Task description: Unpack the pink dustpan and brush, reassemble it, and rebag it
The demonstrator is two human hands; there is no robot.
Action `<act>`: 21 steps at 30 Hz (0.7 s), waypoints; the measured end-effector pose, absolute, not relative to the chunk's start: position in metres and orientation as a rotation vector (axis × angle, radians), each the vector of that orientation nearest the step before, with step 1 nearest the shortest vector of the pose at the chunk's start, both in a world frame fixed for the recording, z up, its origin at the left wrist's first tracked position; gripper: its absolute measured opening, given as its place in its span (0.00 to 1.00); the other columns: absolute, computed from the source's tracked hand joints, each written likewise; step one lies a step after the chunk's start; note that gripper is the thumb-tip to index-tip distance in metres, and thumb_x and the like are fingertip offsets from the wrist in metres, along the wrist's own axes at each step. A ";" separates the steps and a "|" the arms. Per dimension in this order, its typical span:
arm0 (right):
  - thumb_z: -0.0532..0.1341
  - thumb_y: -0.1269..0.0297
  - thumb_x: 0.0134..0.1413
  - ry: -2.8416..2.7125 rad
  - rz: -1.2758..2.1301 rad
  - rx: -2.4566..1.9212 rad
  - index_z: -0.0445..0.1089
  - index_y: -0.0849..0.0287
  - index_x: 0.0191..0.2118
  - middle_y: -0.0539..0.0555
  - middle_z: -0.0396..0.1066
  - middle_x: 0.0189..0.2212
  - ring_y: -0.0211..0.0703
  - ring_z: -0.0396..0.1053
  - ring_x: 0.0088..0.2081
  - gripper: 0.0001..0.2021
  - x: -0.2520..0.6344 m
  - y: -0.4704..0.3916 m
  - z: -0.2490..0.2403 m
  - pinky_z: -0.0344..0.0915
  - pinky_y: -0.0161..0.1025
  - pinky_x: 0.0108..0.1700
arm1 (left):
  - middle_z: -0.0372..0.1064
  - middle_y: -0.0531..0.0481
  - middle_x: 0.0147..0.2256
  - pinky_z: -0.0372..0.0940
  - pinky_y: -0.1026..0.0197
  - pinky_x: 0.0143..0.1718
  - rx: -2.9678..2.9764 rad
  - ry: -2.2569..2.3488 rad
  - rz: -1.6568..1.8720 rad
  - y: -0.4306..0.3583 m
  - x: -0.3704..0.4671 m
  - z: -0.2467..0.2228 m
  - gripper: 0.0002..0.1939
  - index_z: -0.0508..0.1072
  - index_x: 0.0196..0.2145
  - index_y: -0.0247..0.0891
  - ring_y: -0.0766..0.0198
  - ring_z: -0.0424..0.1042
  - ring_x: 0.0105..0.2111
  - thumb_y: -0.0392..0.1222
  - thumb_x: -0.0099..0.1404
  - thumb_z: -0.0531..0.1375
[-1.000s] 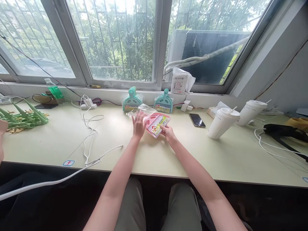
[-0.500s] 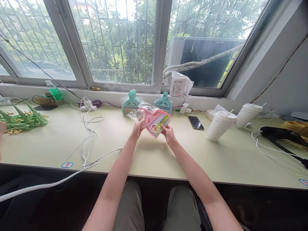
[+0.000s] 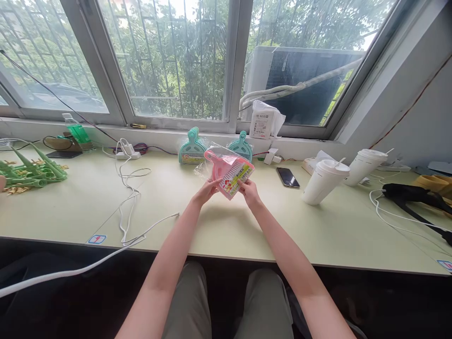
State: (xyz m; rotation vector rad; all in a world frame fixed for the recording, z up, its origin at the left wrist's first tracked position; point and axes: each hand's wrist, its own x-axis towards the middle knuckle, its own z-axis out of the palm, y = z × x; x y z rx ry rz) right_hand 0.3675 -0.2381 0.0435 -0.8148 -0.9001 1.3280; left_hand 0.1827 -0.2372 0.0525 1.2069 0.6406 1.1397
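Note:
Between my two hands, above the table, is a pink dustpan and brush set [image 3: 229, 170] in a clear plastic bag, tilted with its handle toward the upper left. My left hand [image 3: 208, 190] grips its lower left edge. At its right corner, over the yellow-green label, my right hand [image 3: 248, 190] pinches the pack with thumb and fingers. Just behind it, a stack of teal dustpan sets [image 3: 191, 149] and another teal dustpan set [image 3: 241, 147] stand upright against the sill, partly wrapped in plastic.
To the right are a phone [image 3: 287, 177], two white lidded cups [image 3: 324, 182] with straws, and a black strap [image 3: 413, 195]. White cables [image 3: 129, 207] cross the table [image 3: 226, 235] on the left, near green plastic pieces [image 3: 35, 172]. A tissue pack [image 3: 263, 123] sits on the sill.
The pink dustpan set has turned slightly, and its handle shows more plainly. My left hand has shifted from near the handle to the lower left edge. My right hand keeps its hold.

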 end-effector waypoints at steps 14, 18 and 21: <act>0.70 0.66 0.43 -0.847 1.236 -0.871 0.73 0.61 0.34 0.54 0.78 0.36 0.43 0.76 0.38 0.11 0.367 -0.239 0.047 0.74 0.40 0.43 | 0.69 0.42 0.53 0.67 0.54 0.47 1.224 0.606 0.968 -0.237 0.197 0.043 0.30 0.67 0.56 0.41 0.54 0.71 0.49 0.47 0.57 0.66; 0.70 0.66 0.42 -0.790 1.195 -0.845 0.73 0.62 0.35 0.55 0.77 0.36 0.42 0.75 0.37 0.12 0.363 -0.239 0.042 0.74 0.39 0.41 | 0.66 0.43 0.56 0.68 0.54 0.48 1.188 0.601 1.046 -0.237 0.201 0.044 0.33 0.63 0.59 0.44 0.52 0.69 0.53 0.52 0.58 0.64; 0.70 0.65 0.42 -0.775 1.147 -0.845 0.73 0.62 0.35 0.54 0.77 0.36 0.41 0.75 0.36 0.12 0.361 -0.238 0.038 0.74 0.37 0.39 | 0.64 0.43 0.57 0.66 0.50 0.52 1.184 0.567 1.160 -0.235 0.205 0.044 0.38 0.59 0.61 0.46 0.50 0.66 0.55 0.51 0.56 0.66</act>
